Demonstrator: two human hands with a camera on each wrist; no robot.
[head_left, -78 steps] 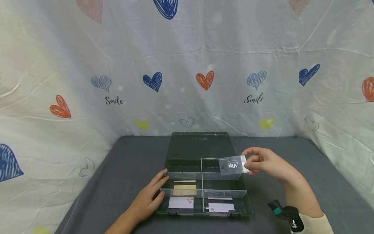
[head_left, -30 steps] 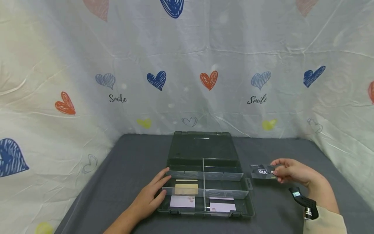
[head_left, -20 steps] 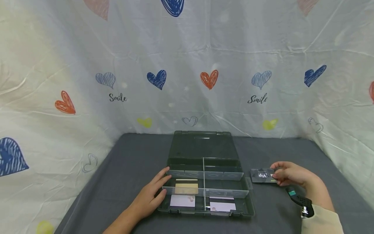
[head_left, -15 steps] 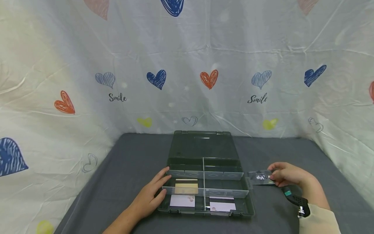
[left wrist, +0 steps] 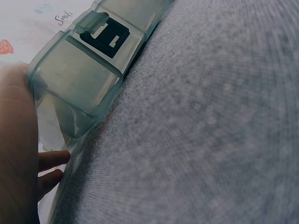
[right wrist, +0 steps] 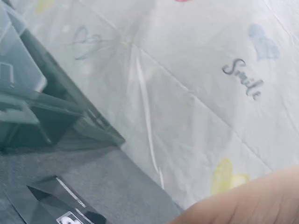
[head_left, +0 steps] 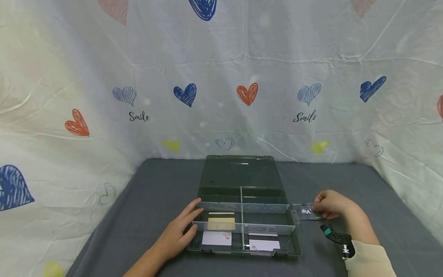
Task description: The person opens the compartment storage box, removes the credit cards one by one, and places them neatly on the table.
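I see a big white cloth (head_left: 273, 50) hanging at the back and sides, with red, blue and yellow hearts and the word "Smile" on it. In front of it is the worktop (head_left: 169, 181), covered in grey. In the middle of the worktop I see a see-through, dark green box (head_left: 268, 219). Its lid (head_left: 238, 171) is open at the back. Inside, thin clear walls (head_left: 221, 207) split the box into little rooms, left and right.

My left hand (head_left: 178, 232) has its fingers spread out, and they touch the left side of the box. My right hand (head_left: 332, 204) is on the other side, past the box's right edge. Its thumb and fingers pinch the right end of the Vip card (head_left: 305, 211). The right wrist view only shows me a bit of that hand. A cream sleeve (head_left: 368, 257) and a black strap (head_left: 340, 237) are on the right arm.

The Vip card is dark, and it is outside the box, just beside its right wall. I cannot tell if the two touch. In the box, a yellow card (head_left: 221, 221) lies in the middle left room. One white card (head_left: 216, 238) lies in the front left room, and a striped card (head_left: 264, 245) lies in the front right one.
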